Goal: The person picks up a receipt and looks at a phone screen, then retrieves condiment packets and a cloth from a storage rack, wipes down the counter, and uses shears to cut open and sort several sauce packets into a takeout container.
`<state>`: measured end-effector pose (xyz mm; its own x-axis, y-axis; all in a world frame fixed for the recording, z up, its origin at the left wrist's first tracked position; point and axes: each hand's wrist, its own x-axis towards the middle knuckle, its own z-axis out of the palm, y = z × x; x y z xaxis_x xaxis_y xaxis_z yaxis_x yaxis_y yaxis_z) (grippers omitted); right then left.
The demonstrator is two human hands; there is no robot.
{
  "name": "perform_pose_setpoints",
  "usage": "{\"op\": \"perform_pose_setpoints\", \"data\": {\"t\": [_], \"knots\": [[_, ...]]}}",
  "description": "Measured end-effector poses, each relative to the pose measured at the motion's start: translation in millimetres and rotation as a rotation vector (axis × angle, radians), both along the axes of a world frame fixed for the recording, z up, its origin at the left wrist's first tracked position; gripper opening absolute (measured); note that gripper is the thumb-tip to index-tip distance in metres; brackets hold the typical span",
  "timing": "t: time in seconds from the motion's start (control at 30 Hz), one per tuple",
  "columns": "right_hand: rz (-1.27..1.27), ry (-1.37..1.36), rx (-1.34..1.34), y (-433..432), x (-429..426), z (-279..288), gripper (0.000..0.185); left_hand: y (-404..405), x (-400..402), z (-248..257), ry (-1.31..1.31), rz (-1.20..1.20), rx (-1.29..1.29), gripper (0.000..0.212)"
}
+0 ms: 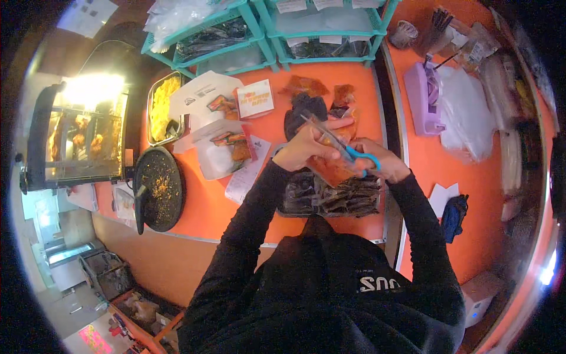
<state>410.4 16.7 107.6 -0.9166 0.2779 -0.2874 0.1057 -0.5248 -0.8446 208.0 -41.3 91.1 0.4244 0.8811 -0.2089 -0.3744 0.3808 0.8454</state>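
In my right hand (384,163) is a pair of scissors with turquoise handles (369,156); its blades point up and left across my other hand. My left hand (305,148) grips a clear plastic packet with orange-red contents (332,170), partly covered by the fingers. Whether the blades are in the plastic, I cannot tell. Below both hands sits a clear tray of dark sachets (349,198). Just beyond them lie a black plastic bag (305,106) and more orange-red packets (305,85) on the orange table (208,208).
To the left are printed paper food boxes (219,152), a receipt (247,175), a metal tray of yellow food (164,110), a round black pan with crumbs (161,190) and a lit display warmer (84,141). Turquoise racks (265,44) stand behind. A purple holder (422,99) is on the right.
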Motion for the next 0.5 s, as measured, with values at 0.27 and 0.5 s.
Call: {"op": "perform_pose_setpoints", "data": {"t": [0.27,0.5], "knots": [[-0.187,-0.471,0.639,66.6,2.1,-34.8,0.047,57.1,-61.1,-100.2,0.464,0.157,0.204,0.063],[-0.530,-0.763,1.478,147.5,-39.1,-167.8,0.033,82.2,-54.4,-123.9,1.269,0.235,0.360,0.054]]}}
